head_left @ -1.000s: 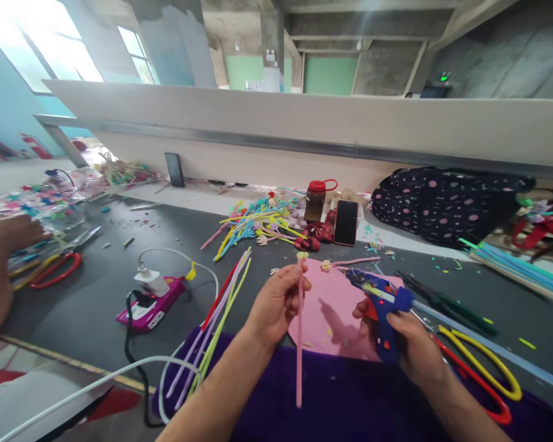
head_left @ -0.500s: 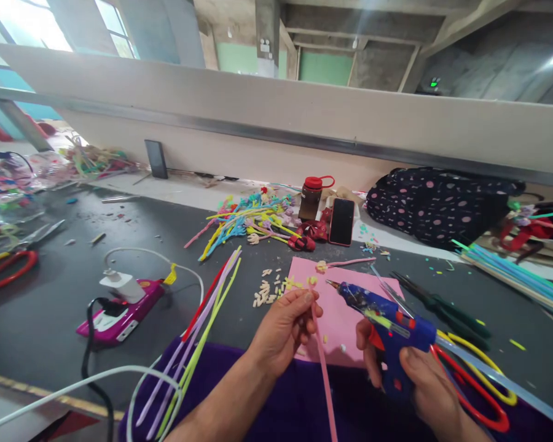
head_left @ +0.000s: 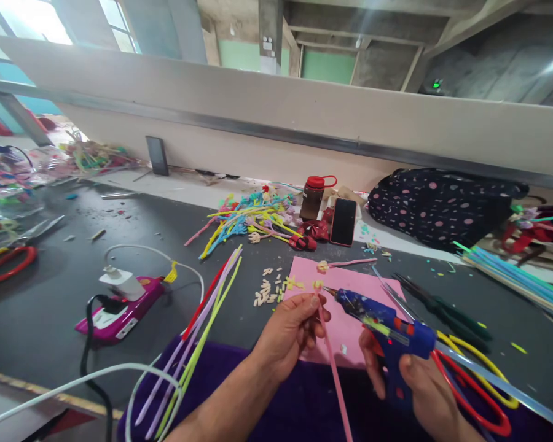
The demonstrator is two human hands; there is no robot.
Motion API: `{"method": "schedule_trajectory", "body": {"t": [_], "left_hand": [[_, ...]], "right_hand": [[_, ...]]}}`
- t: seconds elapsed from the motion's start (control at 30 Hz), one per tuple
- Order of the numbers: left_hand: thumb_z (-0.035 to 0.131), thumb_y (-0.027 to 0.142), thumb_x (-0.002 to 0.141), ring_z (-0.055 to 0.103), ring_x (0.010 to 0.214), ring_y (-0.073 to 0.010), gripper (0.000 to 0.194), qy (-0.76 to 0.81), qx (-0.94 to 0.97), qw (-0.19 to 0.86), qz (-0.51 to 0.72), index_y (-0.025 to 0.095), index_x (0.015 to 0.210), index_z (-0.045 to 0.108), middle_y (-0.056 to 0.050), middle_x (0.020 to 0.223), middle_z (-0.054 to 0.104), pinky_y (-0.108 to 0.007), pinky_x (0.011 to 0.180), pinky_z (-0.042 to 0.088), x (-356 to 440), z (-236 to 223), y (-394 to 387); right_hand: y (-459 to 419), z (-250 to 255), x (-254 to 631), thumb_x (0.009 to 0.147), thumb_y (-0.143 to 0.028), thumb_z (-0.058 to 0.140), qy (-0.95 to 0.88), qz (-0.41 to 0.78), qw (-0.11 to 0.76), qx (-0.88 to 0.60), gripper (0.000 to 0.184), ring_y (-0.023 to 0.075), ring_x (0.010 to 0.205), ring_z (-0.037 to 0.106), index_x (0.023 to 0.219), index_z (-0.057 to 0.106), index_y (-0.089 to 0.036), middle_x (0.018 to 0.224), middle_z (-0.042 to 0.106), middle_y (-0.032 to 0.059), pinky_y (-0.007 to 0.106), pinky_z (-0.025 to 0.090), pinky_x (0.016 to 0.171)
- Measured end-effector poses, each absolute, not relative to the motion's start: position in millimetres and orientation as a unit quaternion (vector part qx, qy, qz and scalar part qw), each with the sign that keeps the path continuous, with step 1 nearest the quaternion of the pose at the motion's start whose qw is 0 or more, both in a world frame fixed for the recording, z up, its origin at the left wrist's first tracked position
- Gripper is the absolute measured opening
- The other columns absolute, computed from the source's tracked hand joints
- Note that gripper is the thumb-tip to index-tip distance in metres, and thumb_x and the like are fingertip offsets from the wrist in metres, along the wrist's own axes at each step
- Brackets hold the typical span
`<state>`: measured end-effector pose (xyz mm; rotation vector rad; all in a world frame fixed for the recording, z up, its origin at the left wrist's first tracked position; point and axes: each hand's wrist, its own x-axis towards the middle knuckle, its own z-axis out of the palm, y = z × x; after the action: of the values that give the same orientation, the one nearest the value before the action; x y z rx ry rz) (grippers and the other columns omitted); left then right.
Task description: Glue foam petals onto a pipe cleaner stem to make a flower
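Note:
My left hand (head_left: 299, 325) pinches a pink pipe cleaner (head_left: 335, 374) near its upper end, where small yellow pieces (head_left: 317, 285) sit at the tip. The long pink tail hangs down toward my lap. In my right hand (head_left: 415, 374) is a blue hot glue gun (head_left: 378, 316), its fingers wrapped round the handle. The nozzle points left and is at or very close to the yellow pieces; I cannot tell whether they touch. Under both lies a pink sheet (head_left: 350, 279), bearing another pink stem with a cream tip (head_left: 322, 266).
Left of the sheet lie cream bits (head_left: 266, 291) and several pipe cleaners (head_left: 212, 319). A purple power strip (head_left: 120, 313) with cables is farther left. Pliers (head_left: 442, 307) and red-and-yellow scissors (head_left: 472, 387) lie right. Behind are a bottle (head_left: 312, 199), a phone (head_left: 343, 222) and a coloured pile (head_left: 244, 218).
The glue gun's nozzle has come left and down, closing on the yellow tip. My left hand has shifted slightly right with the pink pipe cleaner.

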<state>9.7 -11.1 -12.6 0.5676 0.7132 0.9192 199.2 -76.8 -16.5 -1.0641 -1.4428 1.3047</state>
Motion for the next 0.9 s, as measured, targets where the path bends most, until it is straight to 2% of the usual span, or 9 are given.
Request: {"method": "schedule_trajectory", "body": {"t": [0.37,0.7,0.9], "left_hand": [[0.062,0.031,0.075,0.053,0.042,-0.0028,0.021,0.323,0.268,0.797,0.434,0.012,0.082,0.058,-0.001,0.065,0.061,-0.009,0.033,0.034,11.0,-12.6,-11.5],[0.061,0.035,0.075,0.053,0.040,-0.0033,0.024,0.318,0.273,0.799,0.431,0.014,0.085,0.057,-0.001,0.068,0.062,-0.009,0.030,0.031,10.9,-16.1,-11.7],[0.062,0.036,0.074,0.052,0.039,-0.0032,0.024,0.331,0.284,0.789,0.432,0.013,0.082,0.057,-0.001,0.066,0.062,-0.009,0.029,0.031,11.7,-13.8,-12.8]], "right_hand": [[-78.9,-22.4,203.6,0.083,-0.060,0.031,-0.603,0.495,0.414,-0.469,0.053,0.0159,0.049,0.049,0.088,0.057,-0.015,0.055,0.054,0.0032,0.030,0.039,0.052],[-78.8,-25.7,207.0,0.085,-0.058,0.028,-0.629,0.476,0.391,-0.474,0.054,0.0171,0.055,0.050,0.074,0.058,-0.015,0.059,0.057,0.0054,0.031,0.039,0.057],[-79.0,-22.3,205.4,0.083,-0.061,0.029,-0.624,0.464,0.393,-0.490,0.054,0.0171,0.053,0.050,0.075,0.057,-0.016,0.057,0.056,0.0042,0.031,0.038,0.056]]}}
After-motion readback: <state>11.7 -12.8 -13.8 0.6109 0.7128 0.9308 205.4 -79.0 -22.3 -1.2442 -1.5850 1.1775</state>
